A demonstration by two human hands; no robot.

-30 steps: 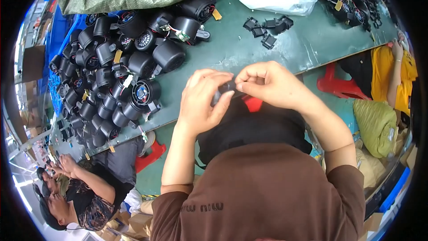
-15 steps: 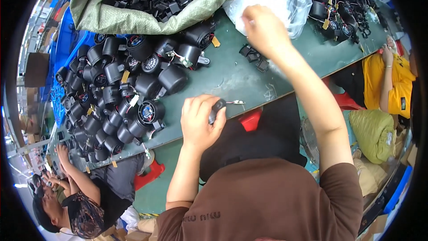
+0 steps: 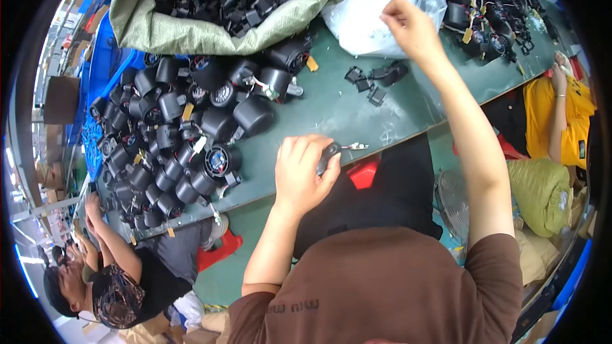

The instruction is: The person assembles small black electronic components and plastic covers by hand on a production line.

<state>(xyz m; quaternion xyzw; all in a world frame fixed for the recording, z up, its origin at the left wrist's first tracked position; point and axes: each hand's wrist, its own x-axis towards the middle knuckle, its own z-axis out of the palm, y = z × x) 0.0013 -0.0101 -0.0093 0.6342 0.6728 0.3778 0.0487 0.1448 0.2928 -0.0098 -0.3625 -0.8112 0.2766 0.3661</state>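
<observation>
Our left hand (image 3: pixel 301 175) is pinching a small black wired part (image 3: pixel 329 153). Our right hand (image 3: pixel 415 33) is curling near a plastic bag (image 3: pixel 358 24); we cannot tell its grip.

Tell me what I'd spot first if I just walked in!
Probably the heap of black cylinders on the left of the green table, with a pale green sack of small black parts above. Then the hands: the left holds a dark piece near the table's edge, the right shows against the white bag.
</observation>
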